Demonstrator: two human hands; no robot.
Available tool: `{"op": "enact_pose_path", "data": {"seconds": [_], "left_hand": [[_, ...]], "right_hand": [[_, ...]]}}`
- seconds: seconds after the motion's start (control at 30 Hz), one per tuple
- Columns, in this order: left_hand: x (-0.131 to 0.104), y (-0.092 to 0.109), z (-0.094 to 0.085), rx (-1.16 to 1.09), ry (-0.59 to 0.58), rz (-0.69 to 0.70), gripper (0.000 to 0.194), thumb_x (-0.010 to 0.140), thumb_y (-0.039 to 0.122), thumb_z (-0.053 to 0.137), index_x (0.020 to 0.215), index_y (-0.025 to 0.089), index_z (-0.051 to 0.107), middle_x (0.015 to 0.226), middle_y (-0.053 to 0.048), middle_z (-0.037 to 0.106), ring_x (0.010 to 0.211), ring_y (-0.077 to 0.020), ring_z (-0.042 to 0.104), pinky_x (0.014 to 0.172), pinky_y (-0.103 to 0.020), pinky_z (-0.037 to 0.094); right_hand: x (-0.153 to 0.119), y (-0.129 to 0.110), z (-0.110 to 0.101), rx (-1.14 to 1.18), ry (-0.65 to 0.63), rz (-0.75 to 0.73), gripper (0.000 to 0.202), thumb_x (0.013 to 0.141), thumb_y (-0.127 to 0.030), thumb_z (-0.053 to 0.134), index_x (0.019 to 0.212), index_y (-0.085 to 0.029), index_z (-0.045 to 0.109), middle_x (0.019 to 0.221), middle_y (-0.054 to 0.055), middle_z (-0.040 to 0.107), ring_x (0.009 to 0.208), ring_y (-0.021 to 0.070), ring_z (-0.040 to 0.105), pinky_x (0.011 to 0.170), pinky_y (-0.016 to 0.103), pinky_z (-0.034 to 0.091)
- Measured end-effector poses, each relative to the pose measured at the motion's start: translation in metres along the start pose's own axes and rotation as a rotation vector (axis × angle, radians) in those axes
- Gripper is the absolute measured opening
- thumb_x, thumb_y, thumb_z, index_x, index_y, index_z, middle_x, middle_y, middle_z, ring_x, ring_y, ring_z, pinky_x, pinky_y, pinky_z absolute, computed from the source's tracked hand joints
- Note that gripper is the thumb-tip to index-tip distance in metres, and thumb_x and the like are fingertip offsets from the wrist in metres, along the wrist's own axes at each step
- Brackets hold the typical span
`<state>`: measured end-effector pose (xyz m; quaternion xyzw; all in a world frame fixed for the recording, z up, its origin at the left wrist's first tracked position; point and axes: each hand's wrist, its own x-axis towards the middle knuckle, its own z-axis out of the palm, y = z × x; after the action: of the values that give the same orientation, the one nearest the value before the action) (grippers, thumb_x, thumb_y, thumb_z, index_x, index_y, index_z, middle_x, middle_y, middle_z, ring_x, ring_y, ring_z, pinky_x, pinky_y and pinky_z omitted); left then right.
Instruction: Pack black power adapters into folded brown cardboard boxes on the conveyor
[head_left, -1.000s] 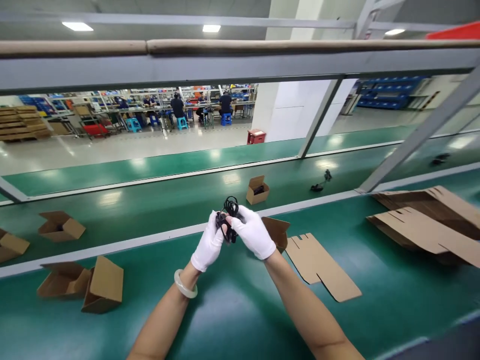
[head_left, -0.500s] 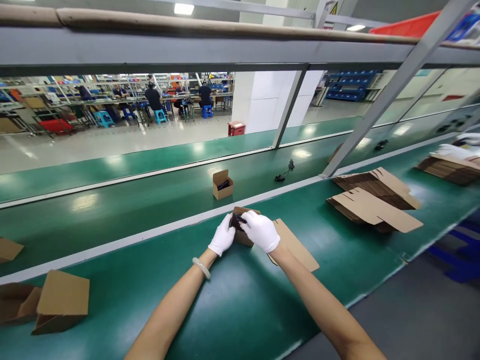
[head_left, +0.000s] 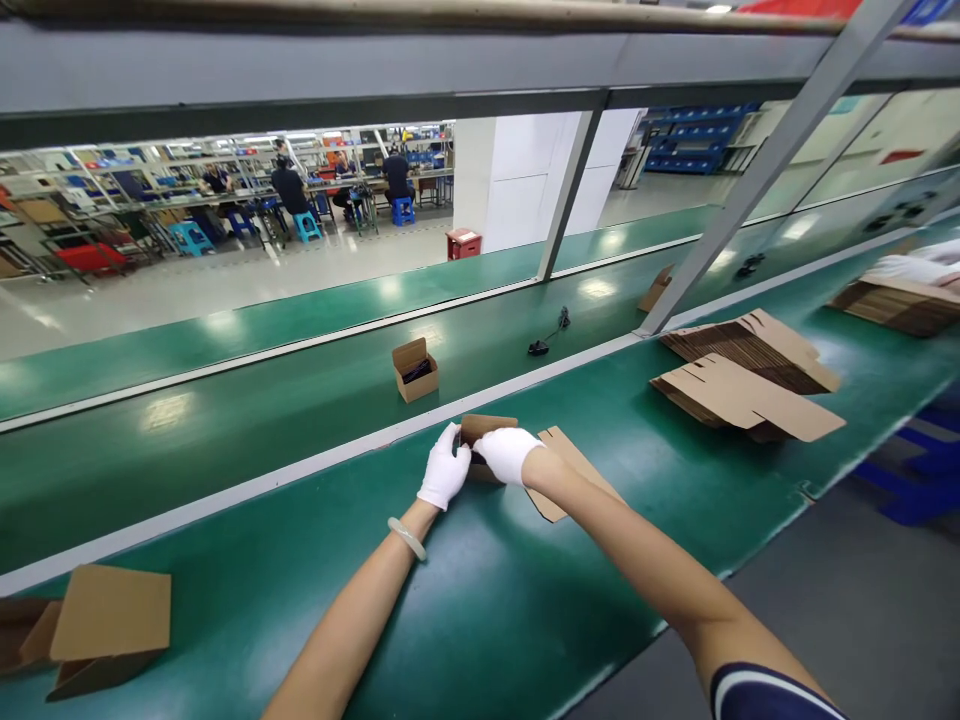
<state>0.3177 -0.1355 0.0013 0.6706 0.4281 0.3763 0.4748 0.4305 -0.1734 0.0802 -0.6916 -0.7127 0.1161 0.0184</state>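
Note:
A small open cardboard box (head_left: 489, 426) stands on the green bench, its flap raised at the back. My left hand (head_left: 444, 468), in a white glove, grips the box's left side. Over the box's opening is my right hand (head_left: 508, 455), also gloved, with its fingers bent down inside; whatever they hold is hidden. A flat cardboard piece (head_left: 574, 462) lies just right of the box, partly under my right forearm.
Another open box (head_left: 416, 372) and a black cable item (head_left: 538, 347) are on the conveyor (head_left: 315, 395) beyond. Folded cardboard (head_left: 742, 390) is stacked at right, near a co-worker's gloved hand (head_left: 911, 268). More boxes (head_left: 112, 612) stand at lower left. A metal post (head_left: 772, 165) rises at right.
My right hand has tipped further down into the box, hiding the dark contents seen before. The open box on the conveyor has shifted left. The camera view has tilted slightly.

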Motion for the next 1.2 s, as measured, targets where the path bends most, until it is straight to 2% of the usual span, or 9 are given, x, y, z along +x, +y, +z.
{"op": "enact_pose_path", "data": {"seconds": [0.17,0.33,0.47,0.57,0.67,0.87,0.97,1.07,1.2], "left_hand": [[0.0,0.006,0.006,0.036,0.024,-0.024,0.043,0.071,0.005,0.044,0.11,0.017,0.054,0.111,-0.009,0.062,0.107,-0.0233,0.056,0.099,-0.04,0.039],[-0.001,-0.001,0.003,0.057,-0.001,0.007,0.026,0.077,0.015,0.046,0.1,0.02,0.057,0.101,-0.008,0.064,0.1,-0.0246,0.058,0.092,-0.042,0.042],[0.015,-0.007,-0.006,0.099,0.171,0.057,0.014,0.08,0.021,0.047,0.088,0.02,0.058,0.092,-0.008,0.064,0.092,-0.0243,0.06,0.088,-0.041,0.043],[0.047,-0.004,-0.014,0.1,0.325,0.093,0.011,0.08,0.023,0.047,0.085,0.02,0.056,0.092,-0.009,0.063,0.096,-0.0244,0.058,0.091,-0.041,0.041],[0.087,0.001,-0.019,0.104,0.422,0.087,0.013,0.082,0.026,0.044,0.087,0.018,0.053,0.097,-0.012,0.061,0.102,-0.0258,0.056,0.095,-0.043,0.037],[0.135,-0.002,-0.028,0.088,0.532,0.03,0.017,0.08,0.03,0.048,0.088,0.015,0.051,0.099,-0.017,0.059,0.107,-0.0304,0.054,0.094,-0.048,0.037],[0.124,-0.007,-0.034,0.09,0.578,0.025,0.033,0.079,0.036,0.052,0.103,0.014,0.048,0.114,-0.02,0.054,0.119,-0.0302,0.046,0.1,-0.048,0.031],[0.092,-0.012,-0.032,0.081,0.592,0.069,0.042,0.08,0.04,0.051,0.115,0.017,0.043,0.128,-0.018,0.045,0.127,-0.0263,0.036,0.106,-0.044,0.025],[0.041,-0.009,-0.019,-0.032,0.264,0.004,0.043,0.079,0.044,0.055,0.112,0.017,0.048,0.113,-0.014,0.058,0.106,-0.024,0.056,0.096,-0.04,0.038]], "right_hand": [[-0.022,0.001,-0.001,-0.038,-0.08,-0.055,0.011,0.072,-0.018,0.059,0.074,-0.015,0.069,0.078,0.013,0.068,0.075,0.0252,0.065,0.071,0.034,0.046],[-0.017,-0.001,-0.005,0.024,-0.099,-0.046,0.024,0.079,-0.036,0.053,0.073,-0.018,0.069,0.069,0.006,0.067,0.067,0.0194,0.063,0.064,0.027,0.046],[-0.025,0.027,-0.021,0.151,0.043,-0.12,0.026,0.083,-0.038,0.047,0.085,-0.023,0.069,0.089,0.002,0.068,0.086,0.0174,0.062,0.076,0.025,0.045],[-0.031,0.067,-0.025,0.159,0.102,0.225,0.033,0.087,-0.037,0.038,0.092,-0.024,0.067,0.102,0.004,0.066,0.096,0.0196,0.059,0.08,0.028,0.043],[-0.027,0.102,-0.015,0.114,-0.03,0.579,0.032,0.081,-0.038,0.046,0.084,-0.016,0.068,0.092,0.014,0.067,0.086,0.0268,0.062,0.069,0.034,0.045],[-0.018,0.121,0.017,0.186,-0.046,0.678,0.02,0.071,-0.031,0.055,0.072,-0.014,0.064,0.075,0.014,0.065,0.07,0.0262,0.062,0.056,0.032,0.042],[-0.02,0.119,0.021,0.272,0.016,0.634,0.018,0.075,-0.029,0.049,0.065,-0.017,0.058,0.067,0.008,0.062,0.062,0.0207,0.059,0.053,0.028,0.04],[-0.019,0.108,0.019,0.357,0.099,0.55,0.022,0.081,-0.031,0.039,0.068,-0.019,0.053,0.066,0.003,0.059,0.061,0.0157,0.056,0.054,0.024,0.04],[-0.014,0.069,0.016,0.533,0.4,0.433,0.023,0.085,-0.035,0.032,0.073,-0.02,0.045,0.068,0.002,0.056,0.062,0.0139,0.052,0.058,0.023,0.042]]}}
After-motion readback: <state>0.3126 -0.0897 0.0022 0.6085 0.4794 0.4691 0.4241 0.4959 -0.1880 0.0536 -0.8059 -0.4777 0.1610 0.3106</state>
